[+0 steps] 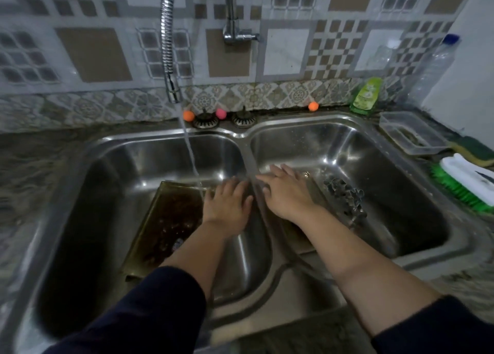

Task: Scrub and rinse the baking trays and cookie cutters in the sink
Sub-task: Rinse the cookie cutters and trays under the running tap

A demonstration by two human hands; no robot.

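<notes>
A dirty baking tray (160, 220) with dark burnt residue leans in the left basin of the steel double sink (165, 140). Water streams from the flexible tap (171, 67) onto the tray's far edge. My left hand (227, 204) lies with spread fingers over the tray's right end, just beside the stream. My right hand (286, 190) reaches across the divider into the right basin, fingers straight, resting on a second tray (318, 193). Several metal cookie cutters (344, 196) lie heaped on that tray, right of my hand.
On the counter at right lie a green-bristled scrub brush (465, 182), a green-yellow sponge (473, 150) and a clear plastic box (411, 132). A green dish soap bottle (366, 94) and a clear water bottle (433, 67) stand against the wall. Two strainer plugs (205, 120) sit behind the sink.
</notes>
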